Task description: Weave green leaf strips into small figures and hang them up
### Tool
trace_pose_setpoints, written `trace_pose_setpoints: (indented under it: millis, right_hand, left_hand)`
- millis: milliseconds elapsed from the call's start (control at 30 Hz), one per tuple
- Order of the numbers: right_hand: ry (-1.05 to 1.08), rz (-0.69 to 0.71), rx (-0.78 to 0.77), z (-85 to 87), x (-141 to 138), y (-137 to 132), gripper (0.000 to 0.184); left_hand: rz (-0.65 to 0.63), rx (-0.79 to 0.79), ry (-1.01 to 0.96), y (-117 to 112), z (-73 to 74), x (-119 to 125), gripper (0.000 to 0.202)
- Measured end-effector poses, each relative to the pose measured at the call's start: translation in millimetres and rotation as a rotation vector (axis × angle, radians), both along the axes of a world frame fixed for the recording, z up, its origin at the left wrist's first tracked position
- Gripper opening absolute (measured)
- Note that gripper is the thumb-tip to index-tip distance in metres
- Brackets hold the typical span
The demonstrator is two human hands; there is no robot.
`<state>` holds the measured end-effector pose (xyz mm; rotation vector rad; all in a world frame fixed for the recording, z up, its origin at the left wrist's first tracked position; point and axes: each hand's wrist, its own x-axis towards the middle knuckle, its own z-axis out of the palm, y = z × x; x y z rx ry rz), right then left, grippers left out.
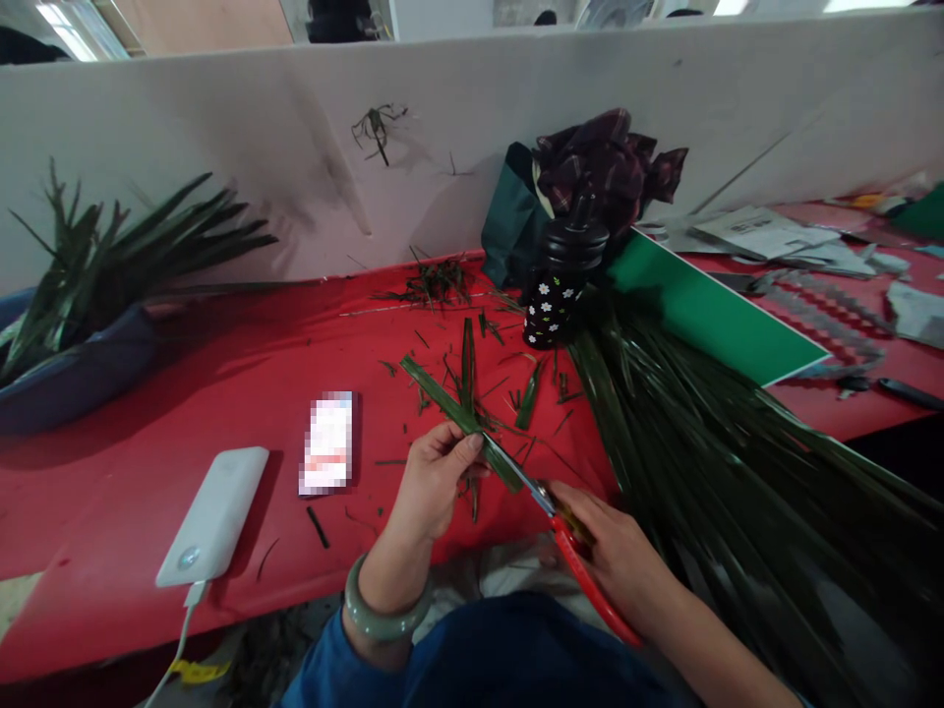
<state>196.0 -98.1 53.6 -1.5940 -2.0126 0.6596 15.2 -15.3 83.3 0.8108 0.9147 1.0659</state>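
Note:
My left hand (434, 479) pinches a long green leaf strip (451, 405) that slants up to the left over the red table (221, 393). A jade bangle (383, 615) sits on that wrist. My right hand (616, 551) grips red-handled scissors (567, 546). Their blades (520, 477) lie along the lower end of the strip, just right of my left fingers. Short leaf offcuts (516, 393) lie scattered on the cloth beyond the hands.
A big bundle of long green leaves (723, 462) fans out at right. A black flowered bottle (557, 285), dark cloth and green card (708, 315) stand behind. A white power bank (217, 511) and a phone (328, 442) lie left. A tub of leaves (81, 295) sits far left.

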Motion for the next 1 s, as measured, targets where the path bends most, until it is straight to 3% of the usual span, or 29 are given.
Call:
trace_pose_setpoints:
  millis: [600,867,1000]
  right_hand:
    - [-0.006,-0.054,0.088,-5.2,4.1,-5.1,0.050]
    - [0.056,-0.037,-0.029,11.6,4.5,-9.4,0.047]
    - [0.076,-0.040,-0.043,9.3,10.0,-11.1,0.047]
  left_hand:
    - [-0.247,-0.033,0.060,-19.8,-8.4,25.7,0.017]
    - [-0.313,0.003,0.106,-22.0,-9.8,27.7,0.015]
    - [-0.338,0.006,0.123,-22.0,-11.1,28.1,0.013]
